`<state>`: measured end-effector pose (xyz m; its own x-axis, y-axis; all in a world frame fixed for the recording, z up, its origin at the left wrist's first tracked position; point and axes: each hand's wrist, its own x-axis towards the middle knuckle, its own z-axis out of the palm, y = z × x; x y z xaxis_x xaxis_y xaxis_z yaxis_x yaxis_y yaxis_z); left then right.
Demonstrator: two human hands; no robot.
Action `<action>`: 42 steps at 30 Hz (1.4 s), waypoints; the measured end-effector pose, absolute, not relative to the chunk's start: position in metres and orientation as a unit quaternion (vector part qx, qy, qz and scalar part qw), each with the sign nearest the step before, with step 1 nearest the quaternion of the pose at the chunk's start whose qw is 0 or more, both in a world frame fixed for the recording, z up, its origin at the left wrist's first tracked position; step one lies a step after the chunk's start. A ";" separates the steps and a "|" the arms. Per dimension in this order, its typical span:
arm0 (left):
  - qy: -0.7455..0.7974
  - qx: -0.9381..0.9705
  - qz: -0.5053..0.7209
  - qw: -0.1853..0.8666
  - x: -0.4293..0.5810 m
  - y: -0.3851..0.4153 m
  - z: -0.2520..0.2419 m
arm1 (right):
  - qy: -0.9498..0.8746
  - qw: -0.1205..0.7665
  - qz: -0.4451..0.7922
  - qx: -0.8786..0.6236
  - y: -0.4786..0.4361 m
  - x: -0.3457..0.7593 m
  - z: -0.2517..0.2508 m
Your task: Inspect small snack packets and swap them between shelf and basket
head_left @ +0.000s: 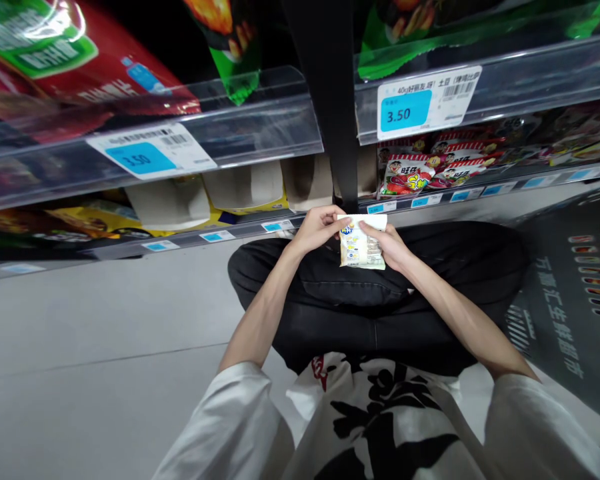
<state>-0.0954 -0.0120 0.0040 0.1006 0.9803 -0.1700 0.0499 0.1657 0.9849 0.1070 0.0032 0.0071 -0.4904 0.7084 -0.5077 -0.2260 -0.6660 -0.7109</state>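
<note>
Between my two hands is a small white and pale yellow snack packet (pixel 361 250) with blue and yellow print, held over my crossed legs. My left hand (pixel 321 229) pinches its upper left corner, thumb on the front. From the other side, my right hand (pixel 389 243) grips the right edge, thumb lying across the top of the face. Fingers behind the packet are hidden. Just beyond it runs the bottom shelf with red and white candy bags (pixel 408 175) to the right and open cardboard display boxes (pixel 247 187) to the left.
A dark grey shopping basket (pixel 563 320) stands at my right. Upper shelves jut out close ahead, with price labels (pixel 153 152) and a large red snack bag (pixel 75 57). A black shelf post (pixel 341 133) divides the bays. Yellow packets (pixel 100 217) lie on the lower left shelf.
</note>
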 end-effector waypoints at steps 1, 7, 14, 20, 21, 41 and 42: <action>0.525 0.494 0.417 0.554 -0.096 -0.012 0.003 | -0.290 0.287 0.813 -0.416 0.003 0.107 0.008; 0.528 0.459 0.427 0.572 -0.097 -0.010 0.001 | -0.291 0.280 0.814 -0.418 0.003 0.108 0.010; 0.523 0.456 0.420 0.585 -0.097 -0.011 0.004 | -0.294 0.281 0.810 -0.422 0.003 0.108 0.007; 0.523 0.440 0.423 0.595 -0.097 -0.011 0.002 | -0.285 0.285 0.812 -0.422 0.004 0.108 0.009; 0.523 0.440 0.423 0.595 -0.097 -0.010 0.002 | -0.285 0.285 0.812 -0.422 0.004 0.107 0.009; 0.505 0.512 0.395 0.572 -0.095 -0.014 0.004 | -0.273 0.284 0.819 -0.416 0.003 0.107 0.007; 0.503 0.514 0.397 0.570 -0.095 -0.014 0.005 | -0.273 0.283 0.819 -0.417 0.003 0.107 0.007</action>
